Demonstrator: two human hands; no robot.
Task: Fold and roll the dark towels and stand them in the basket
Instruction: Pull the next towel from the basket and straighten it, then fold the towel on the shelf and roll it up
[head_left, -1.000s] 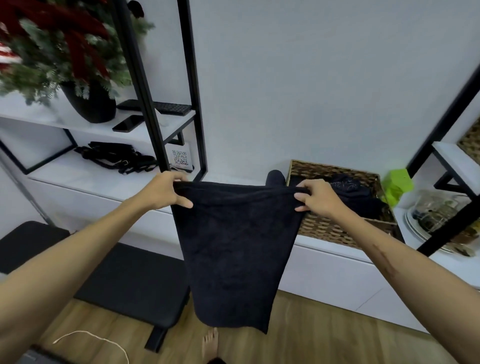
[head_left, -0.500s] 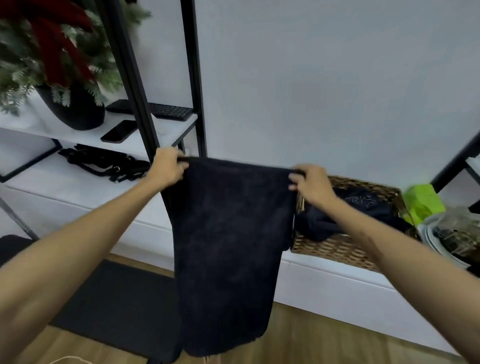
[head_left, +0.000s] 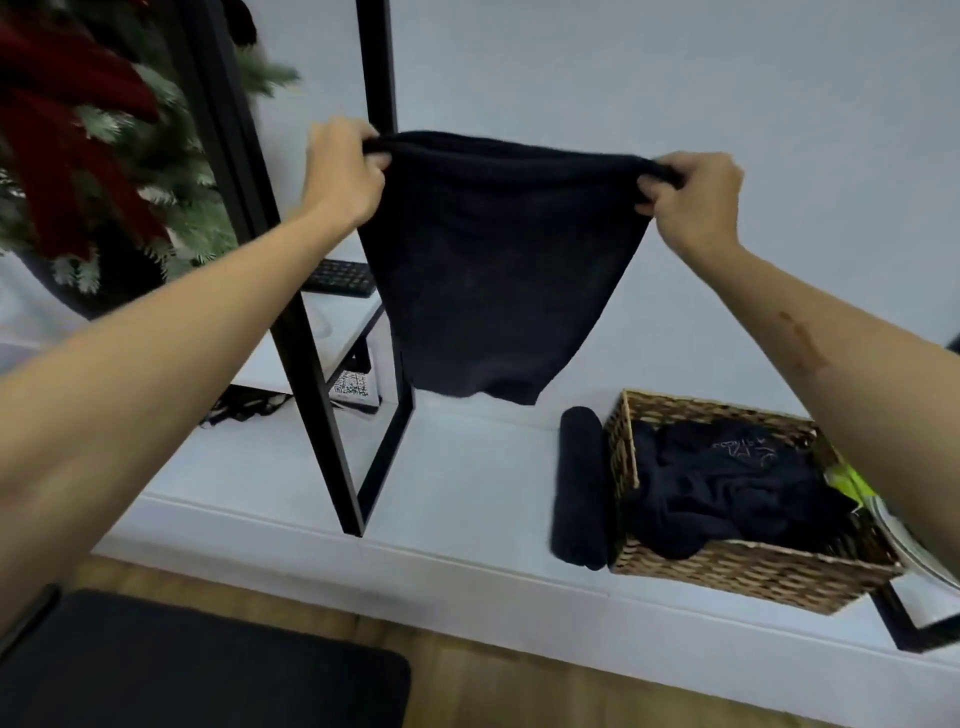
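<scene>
Your left hand (head_left: 343, 174) and right hand (head_left: 693, 200) each pinch a top corner of the dark towel (head_left: 498, 270), fingers curled round its edge, holding it up above the white bench (head_left: 467, 483). A rolled towel (head_left: 579, 488) lies touching the wicker basket (head_left: 748, 577), which holds crumpled dark towels (head_left: 727, 493).

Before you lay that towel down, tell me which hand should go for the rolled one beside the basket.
Right. The right hand is above the basket side, and the rolled towel lies against the basket's left wall. The left hand is farther off, near the black shelf post. Both grip the held towel.
</scene>
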